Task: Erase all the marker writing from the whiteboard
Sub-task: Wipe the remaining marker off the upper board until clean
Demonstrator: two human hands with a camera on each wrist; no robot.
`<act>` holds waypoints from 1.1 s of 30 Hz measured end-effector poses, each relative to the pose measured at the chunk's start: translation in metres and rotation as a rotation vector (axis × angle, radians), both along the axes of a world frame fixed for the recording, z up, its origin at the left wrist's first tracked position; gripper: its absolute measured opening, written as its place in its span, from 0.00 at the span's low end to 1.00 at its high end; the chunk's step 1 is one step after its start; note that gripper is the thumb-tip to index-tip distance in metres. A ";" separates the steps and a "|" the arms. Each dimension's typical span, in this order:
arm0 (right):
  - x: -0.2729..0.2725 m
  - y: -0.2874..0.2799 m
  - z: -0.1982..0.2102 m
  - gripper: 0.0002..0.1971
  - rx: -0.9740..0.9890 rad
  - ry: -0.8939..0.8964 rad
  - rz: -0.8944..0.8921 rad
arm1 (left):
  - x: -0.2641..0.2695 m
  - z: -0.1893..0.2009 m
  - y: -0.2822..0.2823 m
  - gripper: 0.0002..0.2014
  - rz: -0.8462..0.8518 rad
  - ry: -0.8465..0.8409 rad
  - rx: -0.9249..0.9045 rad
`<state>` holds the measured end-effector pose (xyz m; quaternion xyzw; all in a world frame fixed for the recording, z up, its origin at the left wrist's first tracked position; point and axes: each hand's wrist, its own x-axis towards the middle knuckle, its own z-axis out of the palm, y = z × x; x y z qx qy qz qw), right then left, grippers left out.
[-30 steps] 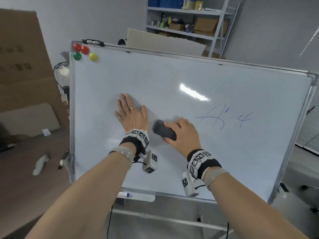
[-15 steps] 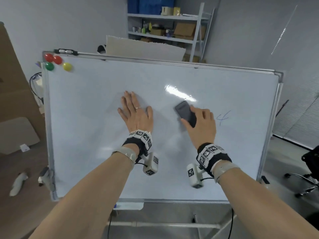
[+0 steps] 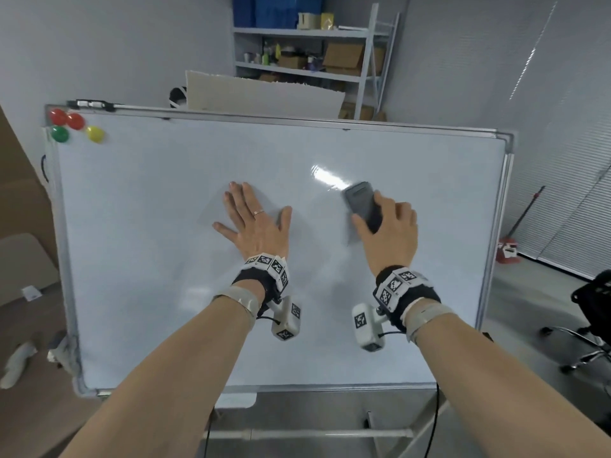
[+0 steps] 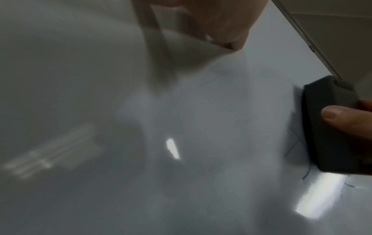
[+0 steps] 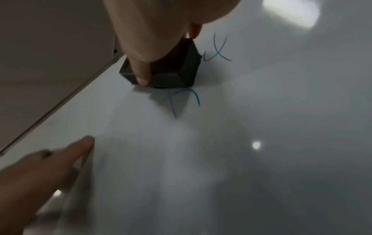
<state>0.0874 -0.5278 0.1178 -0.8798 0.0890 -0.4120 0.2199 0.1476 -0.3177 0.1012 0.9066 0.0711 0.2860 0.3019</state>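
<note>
Right hand (image 3: 388, 233) fingers curl over a dark grey, block-shaped eraser (image 3: 363, 206), thumb (image 5: 141, 74) clamped on its side, pressing it flat to the glossy whiteboard (image 3: 148, 259) right of centre. Thin blue marker strokes (image 5: 181, 98) sit just beside the eraser (wrist view only). Left hand (image 3: 251, 223) lies flat – fingers straight and spread – on the board's middle. Four round magnets (image 3: 74, 127) dot the top-left corner.

Black wristbands (image 3: 410, 289) with checkered tags, one ring (image 3: 258, 212)
</note>
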 end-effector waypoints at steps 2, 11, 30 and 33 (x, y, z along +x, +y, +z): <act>-0.004 0.008 -0.013 0.28 -0.114 0.106 0.209 | 0.002 -0.001 0.001 0.46 0.006 0.001 -0.010; -0.001 -0.047 0.012 0.28 -0.112 0.030 -0.007 | 0.000 0.010 -0.022 0.47 0.000 -0.083 -0.020; -0.017 -0.134 0.005 0.28 0.051 -0.022 -0.029 | -0.001 0.019 -0.111 0.45 -0.063 -0.171 0.034; -0.019 -0.123 -0.007 0.27 -0.184 0.042 0.238 | 0.000 0.016 -0.121 0.45 -0.049 -0.184 0.033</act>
